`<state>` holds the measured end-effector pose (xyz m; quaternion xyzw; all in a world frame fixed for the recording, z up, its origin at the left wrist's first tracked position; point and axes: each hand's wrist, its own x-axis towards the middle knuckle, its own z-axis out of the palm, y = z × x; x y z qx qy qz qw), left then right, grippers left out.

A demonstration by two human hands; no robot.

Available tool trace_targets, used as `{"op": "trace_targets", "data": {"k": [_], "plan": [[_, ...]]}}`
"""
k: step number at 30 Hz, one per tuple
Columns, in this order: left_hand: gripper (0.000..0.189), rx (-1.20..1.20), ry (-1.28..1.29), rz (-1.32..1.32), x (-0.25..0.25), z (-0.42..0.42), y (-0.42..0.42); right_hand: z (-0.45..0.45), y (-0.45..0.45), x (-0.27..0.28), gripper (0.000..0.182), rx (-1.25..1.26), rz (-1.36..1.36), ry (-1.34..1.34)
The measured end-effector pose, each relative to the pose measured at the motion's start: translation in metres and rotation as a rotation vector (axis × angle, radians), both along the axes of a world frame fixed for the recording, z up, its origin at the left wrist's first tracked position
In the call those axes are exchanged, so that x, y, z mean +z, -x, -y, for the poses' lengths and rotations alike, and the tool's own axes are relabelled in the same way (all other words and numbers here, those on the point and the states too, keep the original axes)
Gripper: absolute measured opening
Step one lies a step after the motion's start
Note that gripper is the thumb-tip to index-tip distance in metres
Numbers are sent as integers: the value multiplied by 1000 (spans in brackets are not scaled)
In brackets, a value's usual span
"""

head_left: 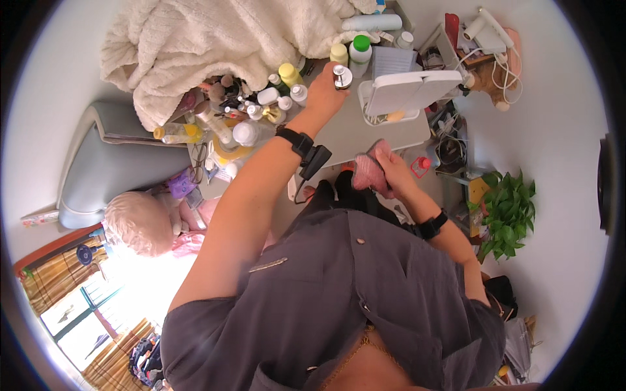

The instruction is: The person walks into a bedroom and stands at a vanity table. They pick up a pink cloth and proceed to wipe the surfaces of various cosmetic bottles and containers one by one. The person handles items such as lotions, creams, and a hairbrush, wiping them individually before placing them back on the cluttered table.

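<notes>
My left hand (328,95) reaches over the white table (327,139), its fingers closed around a small bottle with a shiny silver cap (342,76). It is beside a white bottle with a green cap (361,54) and a yellow-capped bottle (338,54). In my right hand (395,171), nearer my body at the table's front edge, is a crumpled pink and grey cloth (369,171). A white open case or folding mirror (413,93) stands on a white tray (391,119) to the right of the silver-capped bottle.
Bottles, a white jar (246,133), makeup brushes and a tape roll (230,149) crowd the table's left. A cream fleece blanket (210,44) covers the back left. Eyeglasses (198,161) lie near the left edge. Shelves with cables and a green plant (508,210) are at right.
</notes>
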<state>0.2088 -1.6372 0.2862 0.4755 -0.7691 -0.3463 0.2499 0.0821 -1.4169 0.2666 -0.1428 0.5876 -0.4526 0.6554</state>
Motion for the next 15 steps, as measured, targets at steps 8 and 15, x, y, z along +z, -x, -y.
{"op": "trace_targets", "data": {"k": [8,15], "plan": [[65,135,-110,100,-47,6,31,-21,20,7,33,-78,-50,-33],[62,231,-135,115,-58,6,37,-23,25,5,32,-83,-31,-43]]}}
